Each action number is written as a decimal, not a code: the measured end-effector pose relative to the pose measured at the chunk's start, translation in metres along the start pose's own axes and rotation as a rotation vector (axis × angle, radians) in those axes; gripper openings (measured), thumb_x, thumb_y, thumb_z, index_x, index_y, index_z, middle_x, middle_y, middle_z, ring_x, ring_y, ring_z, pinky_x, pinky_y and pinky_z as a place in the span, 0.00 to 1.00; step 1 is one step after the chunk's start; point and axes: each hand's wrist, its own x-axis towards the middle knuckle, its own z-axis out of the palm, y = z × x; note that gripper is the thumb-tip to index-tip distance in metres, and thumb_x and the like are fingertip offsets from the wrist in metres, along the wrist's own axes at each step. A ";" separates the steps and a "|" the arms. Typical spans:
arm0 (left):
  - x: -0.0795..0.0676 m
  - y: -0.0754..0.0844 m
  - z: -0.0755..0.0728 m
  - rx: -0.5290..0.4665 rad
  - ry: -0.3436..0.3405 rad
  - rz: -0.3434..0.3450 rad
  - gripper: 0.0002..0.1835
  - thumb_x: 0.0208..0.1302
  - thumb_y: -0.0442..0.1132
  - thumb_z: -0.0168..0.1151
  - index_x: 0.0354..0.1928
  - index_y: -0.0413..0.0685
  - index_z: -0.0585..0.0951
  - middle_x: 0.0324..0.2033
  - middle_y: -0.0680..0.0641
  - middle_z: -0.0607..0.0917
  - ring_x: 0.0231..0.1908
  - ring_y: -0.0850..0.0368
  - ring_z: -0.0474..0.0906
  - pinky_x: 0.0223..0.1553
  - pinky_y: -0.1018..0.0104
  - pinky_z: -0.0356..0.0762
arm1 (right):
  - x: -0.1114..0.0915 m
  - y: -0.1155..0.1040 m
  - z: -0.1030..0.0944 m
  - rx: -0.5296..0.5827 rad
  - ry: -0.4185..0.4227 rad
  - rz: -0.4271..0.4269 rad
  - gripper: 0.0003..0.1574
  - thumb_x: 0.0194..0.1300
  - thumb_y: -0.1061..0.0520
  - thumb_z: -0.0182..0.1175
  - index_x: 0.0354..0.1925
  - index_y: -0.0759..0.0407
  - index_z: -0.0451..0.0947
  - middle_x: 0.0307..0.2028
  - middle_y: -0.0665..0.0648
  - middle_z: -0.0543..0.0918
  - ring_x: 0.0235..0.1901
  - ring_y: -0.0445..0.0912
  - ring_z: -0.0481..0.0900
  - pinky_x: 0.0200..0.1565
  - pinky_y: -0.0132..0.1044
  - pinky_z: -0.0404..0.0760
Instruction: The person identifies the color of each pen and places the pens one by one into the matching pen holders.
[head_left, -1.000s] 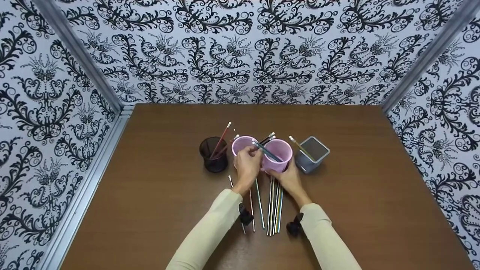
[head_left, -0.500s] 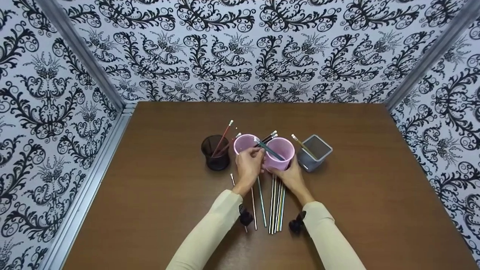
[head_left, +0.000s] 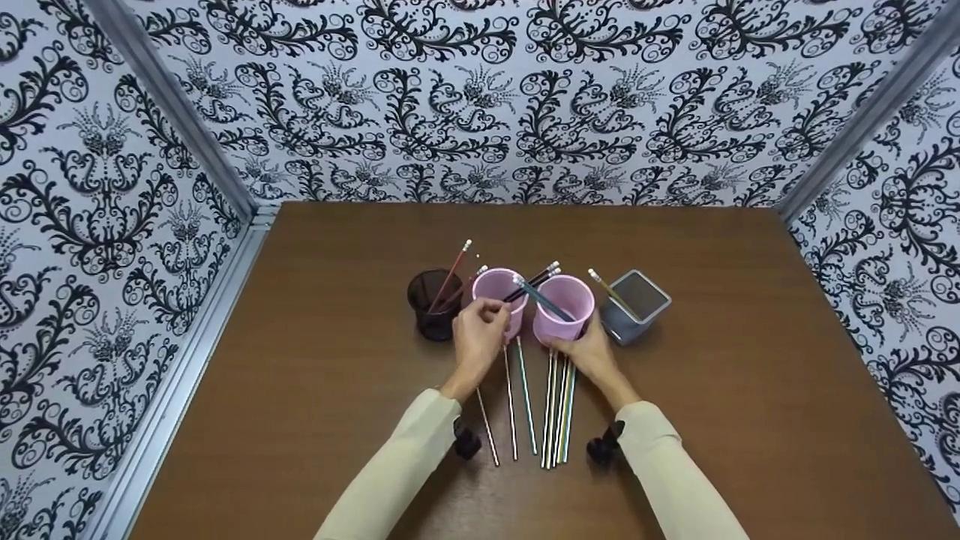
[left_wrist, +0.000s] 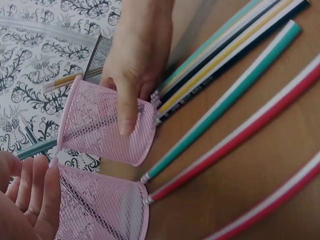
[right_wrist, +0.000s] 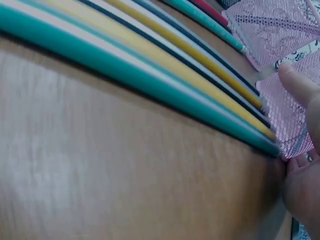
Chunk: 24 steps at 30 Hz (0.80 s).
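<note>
Pink cup (head_left: 555, 328) in right hand (head_left: 592, 352), mesh (left_wrist: 92, 110) visible only in wrist views

Between the left and right edges of the table (head_left: 315, 360), we are seeing the leftmost cup (head_left: 435, 326), second cup (head_left: 490, 279), third cup (head_left: 556, 328) and rightmost cup (head_left: 628, 331) standing in a row, leaning pencils (head_left: 546, 301) in each. Before the middle pair, loose pencils (head_left: 527, 397) are lying.

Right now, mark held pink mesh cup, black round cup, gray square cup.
Held pink mesh cup (left_wrist: 97, 114): left wrist view, wall.
Black round cup (head_left: 433, 322): head view, front wall.
Gray square cup (head_left: 628, 328): head view, front wall.
</note>
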 end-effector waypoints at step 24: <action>-0.005 -0.046 -0.080 0.302 0.216 -0.017 0.21 0.47 0.45 0.79 0.34 0.44 0.76 0.30 0.44 0.84 0.32 0.52 0.80 0.36 0.58 0.76 | -0.052 -0.042 -0.004 -0.229 0.146 0.237 0.17 0.57 0.61 0.64 0.45 0.65 0.76 0.44 0.65 0.82 0.47 0.56 0.81 0.47 0.43 0.77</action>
